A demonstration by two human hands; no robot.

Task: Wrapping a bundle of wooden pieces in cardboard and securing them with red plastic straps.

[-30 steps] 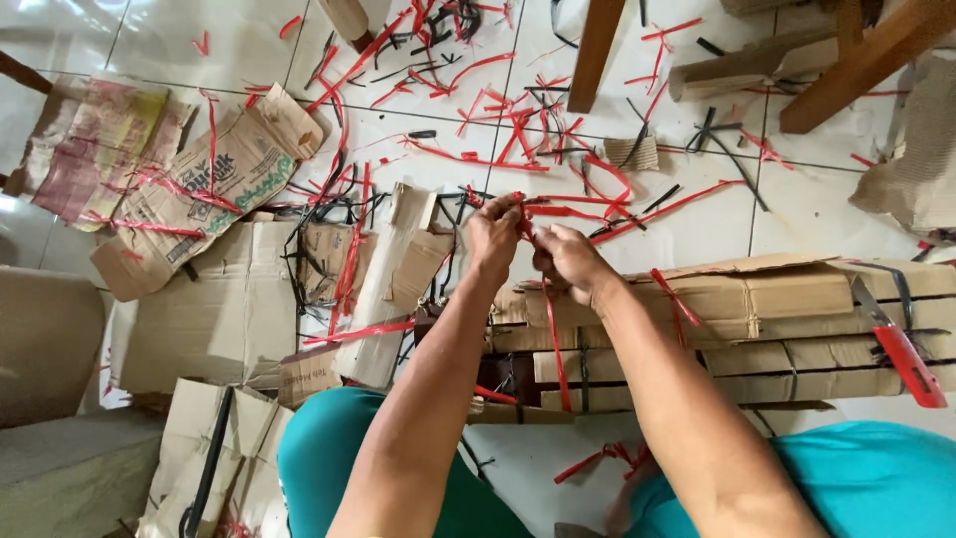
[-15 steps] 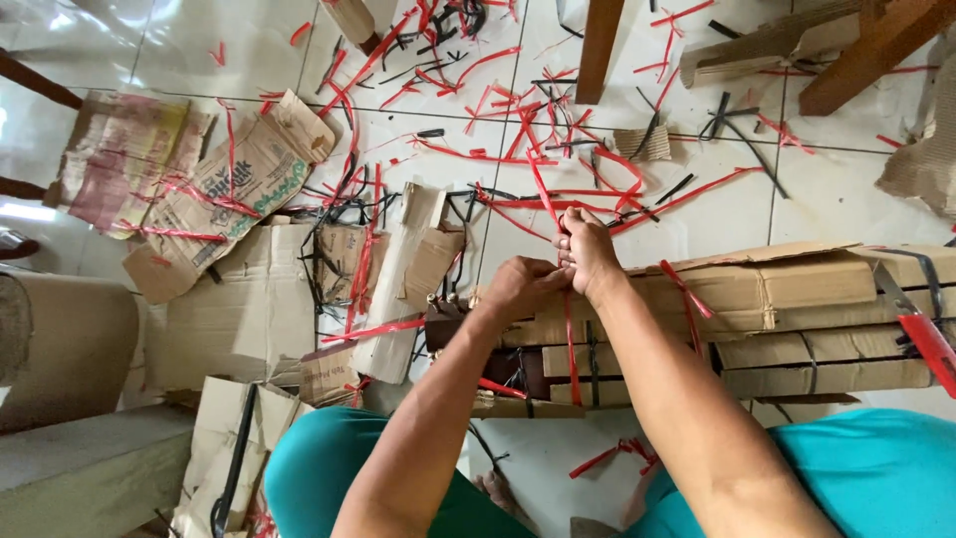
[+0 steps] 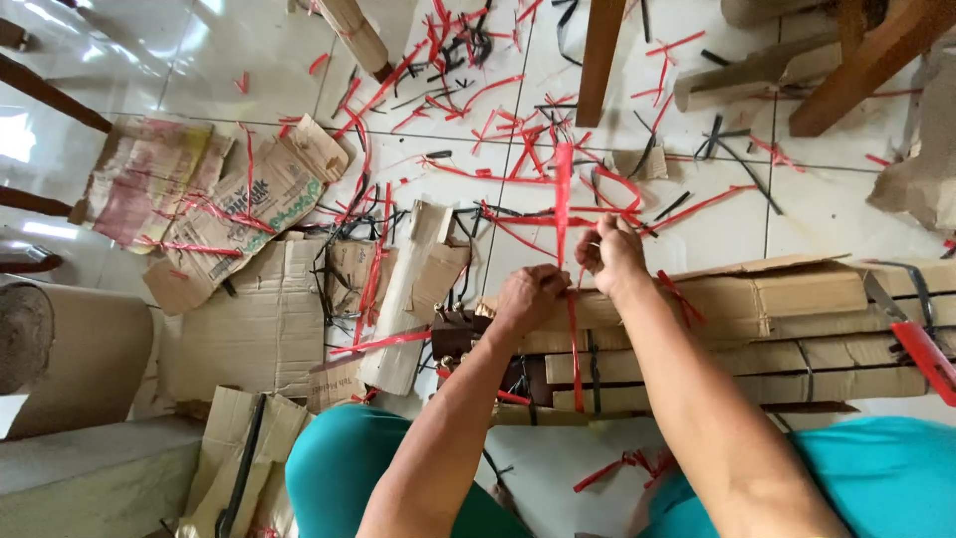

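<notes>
Centrally, 2 bare hands tie a red plastic strap [image 3: 572, 344] around a stack of flattened cardboard [image 3: 757, 329]. Left hand [image 3: 528, 297] presses the bundle; right hand [image 3: 609, 254] pinches the strap upward. Tightening likely needs a firm pull.

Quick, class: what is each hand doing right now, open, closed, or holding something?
Left hand: closed, pressed on the cardboard bundle at the red strap.
Right hand: closed, pinching the red strap.

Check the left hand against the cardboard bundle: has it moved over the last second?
Yes. The left hand has dropped away from the right hand and come down onto the top edge of the cardboard bundle, beside the red strap.
</notes>
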